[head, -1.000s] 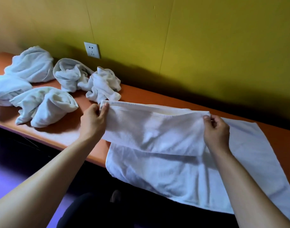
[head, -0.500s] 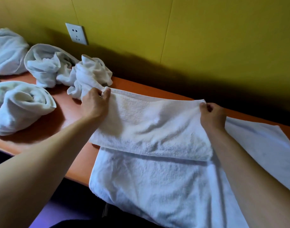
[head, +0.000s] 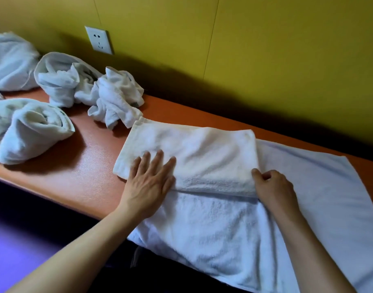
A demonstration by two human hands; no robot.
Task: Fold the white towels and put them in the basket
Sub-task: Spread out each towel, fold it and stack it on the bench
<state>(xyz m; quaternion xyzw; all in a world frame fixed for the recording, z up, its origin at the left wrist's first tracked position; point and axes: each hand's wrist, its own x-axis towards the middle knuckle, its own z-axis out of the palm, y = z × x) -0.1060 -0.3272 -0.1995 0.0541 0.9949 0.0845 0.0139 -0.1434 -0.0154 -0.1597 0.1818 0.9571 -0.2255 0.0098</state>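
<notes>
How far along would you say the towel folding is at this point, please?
Early. No basket or finished towel shows. In hand: the towel on the table, one fold laid over; left hand flat on it, right hand pinching its edge. Left: crumpled towels on the orange table.

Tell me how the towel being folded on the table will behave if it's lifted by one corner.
The folded towel would likely go floppy and unfold, since its layers only lie loose under the left hand and the right hand. Its front part already droops over the table edge, so it bends freely. The terry pile probably grips well rather than slipping.
</notes>
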